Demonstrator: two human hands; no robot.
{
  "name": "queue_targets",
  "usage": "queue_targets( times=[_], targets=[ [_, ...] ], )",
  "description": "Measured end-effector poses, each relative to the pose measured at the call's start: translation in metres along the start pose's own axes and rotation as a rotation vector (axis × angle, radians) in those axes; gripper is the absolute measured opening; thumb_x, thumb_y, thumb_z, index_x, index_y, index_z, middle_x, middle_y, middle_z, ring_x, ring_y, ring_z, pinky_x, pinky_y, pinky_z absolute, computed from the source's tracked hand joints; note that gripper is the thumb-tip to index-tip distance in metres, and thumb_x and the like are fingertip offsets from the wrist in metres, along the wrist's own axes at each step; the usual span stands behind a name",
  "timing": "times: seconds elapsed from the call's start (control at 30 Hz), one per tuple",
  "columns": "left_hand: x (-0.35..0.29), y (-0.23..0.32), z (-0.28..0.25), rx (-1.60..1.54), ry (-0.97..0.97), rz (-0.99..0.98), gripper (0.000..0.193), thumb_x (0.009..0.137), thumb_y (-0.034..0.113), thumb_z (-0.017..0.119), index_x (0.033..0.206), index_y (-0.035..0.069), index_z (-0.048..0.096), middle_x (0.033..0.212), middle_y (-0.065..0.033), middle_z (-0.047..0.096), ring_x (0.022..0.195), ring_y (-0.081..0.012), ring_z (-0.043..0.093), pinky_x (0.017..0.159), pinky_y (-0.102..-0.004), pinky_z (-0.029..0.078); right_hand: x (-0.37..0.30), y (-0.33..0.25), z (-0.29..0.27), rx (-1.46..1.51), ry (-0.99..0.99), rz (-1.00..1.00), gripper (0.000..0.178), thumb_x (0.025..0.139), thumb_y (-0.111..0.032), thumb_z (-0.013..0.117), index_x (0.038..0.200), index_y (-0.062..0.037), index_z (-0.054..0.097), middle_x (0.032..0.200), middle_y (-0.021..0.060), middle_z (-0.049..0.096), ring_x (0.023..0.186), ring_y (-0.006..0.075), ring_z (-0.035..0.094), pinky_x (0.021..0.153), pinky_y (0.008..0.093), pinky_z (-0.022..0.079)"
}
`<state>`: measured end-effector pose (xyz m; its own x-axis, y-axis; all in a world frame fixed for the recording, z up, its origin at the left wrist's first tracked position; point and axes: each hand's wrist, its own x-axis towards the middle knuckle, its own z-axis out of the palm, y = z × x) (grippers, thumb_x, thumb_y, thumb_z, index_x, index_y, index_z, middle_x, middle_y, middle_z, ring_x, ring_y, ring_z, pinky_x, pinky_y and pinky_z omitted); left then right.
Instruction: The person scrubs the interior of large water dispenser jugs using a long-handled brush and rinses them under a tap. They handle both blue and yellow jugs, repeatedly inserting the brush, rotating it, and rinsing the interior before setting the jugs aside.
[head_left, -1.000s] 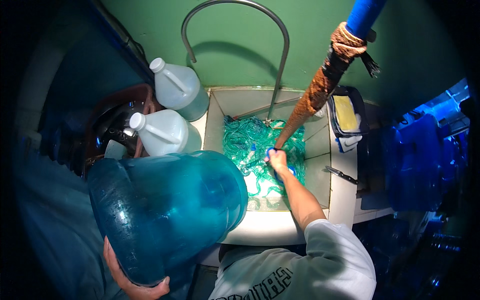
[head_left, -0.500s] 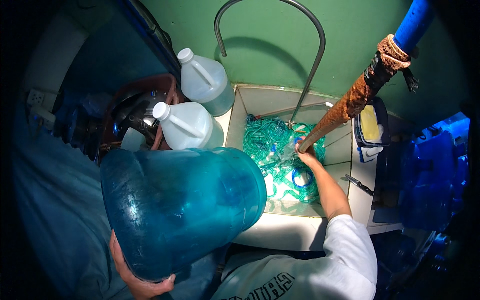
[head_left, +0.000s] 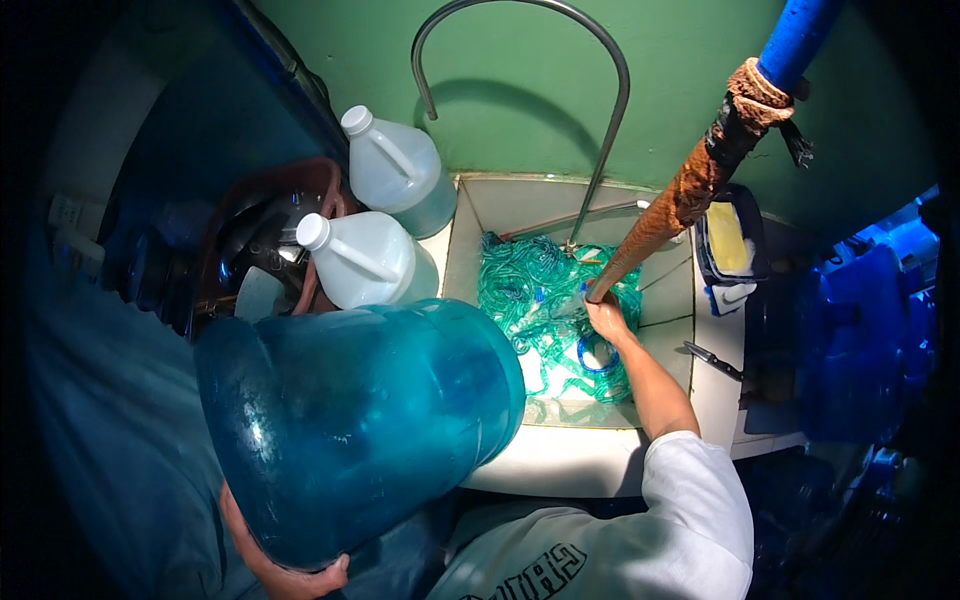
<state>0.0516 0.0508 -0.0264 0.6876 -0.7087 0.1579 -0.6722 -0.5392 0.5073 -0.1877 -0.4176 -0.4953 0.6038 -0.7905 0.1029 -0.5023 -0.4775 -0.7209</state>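
Note:
A large translucent blue water jug (head_left: pixel 350 420) lies tilted on its side, its mouth end toward the sink (head_left: pixel 570 412). My left hand (head_left: pixel 280 568) is closed around the jug's lower base edge, fingers and thumb spread along it. My right hand (head_left: pixel 607 318) reaches into the sink, over a tangled heap of green plastic cord or netting (head_left: pixel 520 280). A rusty pole hides most of its fingers, so I cannot see what they hold, if anything. Close to my right wrist is a blue ring (head_left: pixel 598 368) on the green heap.
A rusty, blue-topped pole (head_left: pixel 665 215) slants over the sink. Behind stands a curved metal faucet (head_left: pixel 610 130). Two white jugs (head_left: pixel 395 170) stand left, beside a brown basin (head_left: pixel 325 190) of dark utensils. On the right ledge lie a knife (head_left: pixel 715 361) and a black tub with a yellow sponge (head_left: pixel 730 238).
The whole view has shifted slightly, moving the surroundings a little to the left. My left hand keeps hold of the jug, and my right hand stays in the sink.

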Motion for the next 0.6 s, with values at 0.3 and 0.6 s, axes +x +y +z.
queue_targets(
  times=[0.3,0.6],
  targets=[
    [0.014,0.028,-0.004,0.164,-0.016,0.11,0.119,0.044,0.022,0.088,0.146,-0.007,0.034,0.133,-0.024,0.051,0.121,-0.0343,0.054,0.105,-0.0402,0.042,0.004,-0.001,-0.009,-0.043,0.1,0.248,0.033,0.094,-0.032,0.049,0.097,-0.0014,0.061,0.092,0.0228,0.068,0.089,0.0441,0.064,0.079,0.052,0.051],
    [0.011,0.026,-0.004,0.252,0.015,0.144,0.12,0.043,0.026,0.089,0.146,-0.007,0.036,0.136,-0.0261,0.05,0.126,-0.0376,0.05,0.108,-0.0426,0.039,0.021,-0.006,-0.014,-0.087,-0.348,0.439,0.033,0.093,-0.027,0.051,0.119,-0.0083,0.06,0.11,0.0232,0.066,0.102,0.0412,0.063,0.084,0.0475,0.05]
  ],
)
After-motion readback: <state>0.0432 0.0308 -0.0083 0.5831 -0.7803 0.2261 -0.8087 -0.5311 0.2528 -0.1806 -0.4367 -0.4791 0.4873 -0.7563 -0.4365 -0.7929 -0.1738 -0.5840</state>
